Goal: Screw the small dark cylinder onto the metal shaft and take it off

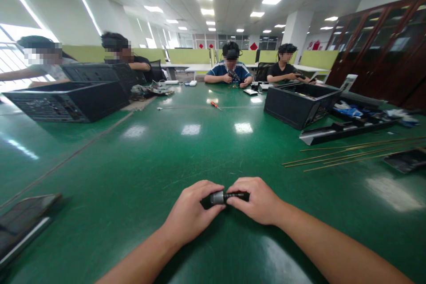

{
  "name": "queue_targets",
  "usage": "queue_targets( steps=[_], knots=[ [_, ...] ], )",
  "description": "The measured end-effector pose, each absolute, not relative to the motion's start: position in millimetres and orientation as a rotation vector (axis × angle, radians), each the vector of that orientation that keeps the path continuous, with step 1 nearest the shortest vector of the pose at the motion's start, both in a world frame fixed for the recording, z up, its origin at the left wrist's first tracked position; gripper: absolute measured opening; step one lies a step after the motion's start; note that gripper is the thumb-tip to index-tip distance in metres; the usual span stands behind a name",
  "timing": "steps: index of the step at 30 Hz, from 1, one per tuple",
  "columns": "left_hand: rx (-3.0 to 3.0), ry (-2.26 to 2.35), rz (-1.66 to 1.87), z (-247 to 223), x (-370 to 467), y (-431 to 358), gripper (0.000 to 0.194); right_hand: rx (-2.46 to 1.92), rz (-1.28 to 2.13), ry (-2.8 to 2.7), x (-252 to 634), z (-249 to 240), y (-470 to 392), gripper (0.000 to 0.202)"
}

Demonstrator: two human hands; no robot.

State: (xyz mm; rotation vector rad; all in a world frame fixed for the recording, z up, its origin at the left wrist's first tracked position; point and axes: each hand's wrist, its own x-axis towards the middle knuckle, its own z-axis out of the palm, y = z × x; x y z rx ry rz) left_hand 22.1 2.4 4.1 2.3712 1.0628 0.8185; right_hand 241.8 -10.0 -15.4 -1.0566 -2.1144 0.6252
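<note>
Low over the near part of the green table, my left hand (196,206) is closed round a black and silver cylindrical tool (218,198). Its silver collar shows between my thumb and fingers, and the left end is hidden in the palm. From the collar a thin dark shaft (234,195) points right. The thumb and fingers of my right hand (256,199) pinch round that shaft, where a dark end piece is partly covered. I cannot tell what kind of tool it is.
The green table (159,155) carries black computer cases at left (69,102) and right (296,102). An orange screwdriver (214,105) lies mid-table. Thin brass-coloured rods (346,155) lie at right, a dark panel (23,226) at lower left. Several people sit around; one (229,69) holds a power drill.
</note>
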Motion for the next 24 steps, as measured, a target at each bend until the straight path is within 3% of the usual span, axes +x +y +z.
queue_targets(
  steps=[24],
  knots=[
    [2.396, 1.051, 0.844, 3.6, 21.6, 1.4, 0.023, -1.046, 0.624, -2.129, 241.5, -14.2, -10.1, 0.015]
  ],
)
